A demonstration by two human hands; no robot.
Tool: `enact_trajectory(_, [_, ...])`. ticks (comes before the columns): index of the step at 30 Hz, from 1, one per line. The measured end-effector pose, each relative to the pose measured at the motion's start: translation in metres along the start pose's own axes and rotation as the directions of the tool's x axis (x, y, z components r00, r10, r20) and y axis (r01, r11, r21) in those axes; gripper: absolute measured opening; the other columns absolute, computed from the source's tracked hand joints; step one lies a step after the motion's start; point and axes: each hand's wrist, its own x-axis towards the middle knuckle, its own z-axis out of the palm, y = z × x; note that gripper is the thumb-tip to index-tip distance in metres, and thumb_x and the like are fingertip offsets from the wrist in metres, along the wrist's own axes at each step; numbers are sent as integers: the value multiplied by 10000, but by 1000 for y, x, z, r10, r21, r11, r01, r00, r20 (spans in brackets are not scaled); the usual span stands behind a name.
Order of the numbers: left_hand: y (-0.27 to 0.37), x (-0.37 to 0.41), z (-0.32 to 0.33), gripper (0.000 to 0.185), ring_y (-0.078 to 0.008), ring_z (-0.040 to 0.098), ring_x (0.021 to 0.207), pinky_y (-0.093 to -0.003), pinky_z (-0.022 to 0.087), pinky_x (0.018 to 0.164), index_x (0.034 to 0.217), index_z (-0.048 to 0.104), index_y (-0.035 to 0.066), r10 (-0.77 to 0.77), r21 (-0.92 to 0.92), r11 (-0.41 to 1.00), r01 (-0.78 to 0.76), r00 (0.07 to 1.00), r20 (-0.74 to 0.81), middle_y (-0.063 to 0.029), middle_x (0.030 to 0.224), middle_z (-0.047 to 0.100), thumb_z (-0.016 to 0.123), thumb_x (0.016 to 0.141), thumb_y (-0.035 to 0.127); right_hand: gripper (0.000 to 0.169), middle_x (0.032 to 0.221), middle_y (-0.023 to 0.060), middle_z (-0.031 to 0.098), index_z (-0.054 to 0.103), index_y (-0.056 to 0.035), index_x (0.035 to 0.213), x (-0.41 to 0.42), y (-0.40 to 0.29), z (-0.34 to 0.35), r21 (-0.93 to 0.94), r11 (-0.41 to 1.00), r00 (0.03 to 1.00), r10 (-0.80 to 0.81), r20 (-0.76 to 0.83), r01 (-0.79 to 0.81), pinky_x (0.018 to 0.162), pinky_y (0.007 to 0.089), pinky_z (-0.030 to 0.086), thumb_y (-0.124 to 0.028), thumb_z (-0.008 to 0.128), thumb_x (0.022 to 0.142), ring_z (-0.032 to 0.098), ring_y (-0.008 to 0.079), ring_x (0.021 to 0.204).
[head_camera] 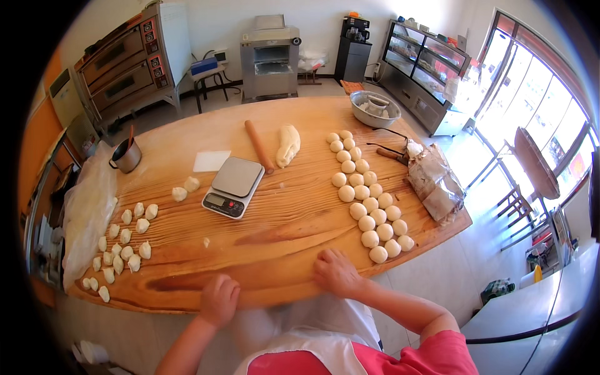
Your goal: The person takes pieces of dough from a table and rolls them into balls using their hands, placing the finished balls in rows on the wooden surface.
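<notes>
My left hand (219, 300) is at the front edge of the wooden table (281, 229), its fingers curled and slightly blurred. Cupped downward on the tabletop, my right hand (335, 271) is just left of the rows of smooth round dough balls (370, 204). What either palm covers is hidden. Rough-pinched dough pieces (126, 253) lie scattered at the left, with two dough lumps (179, 194) nearer the middle. Behind them a digital kitchen scale (238, 178) has a bare pan. A wooden rolling pin (258, 146) lies beside a long piece of dough (288, 146).
Plastic sheeting (91, 201) covers the left table edge near a metal pot (126, 157). A white dough scraper (212, 161) lies behind the scale. On the right are a metal bowl (368, 117) and a crumpled bag (436, 183). A deck oven (122, 65) stands beyond.
</notes>
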Motion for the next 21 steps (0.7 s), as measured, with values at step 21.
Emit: enact_trajectory(21, [20, 55, 40, 182, -346, 520, 863, -440, 420, 744, 913, 548, 60, 15, -28, 999, -17, 996, -83, -150, 913, 543, 595, 742, 102, 103, 866, 107, 518, 562, -73, 812, 54, 0, 28, 0, 996, 981, -89, -170, 90, 739, 402, 404, -173, 582, 795, 495, 298, 850])
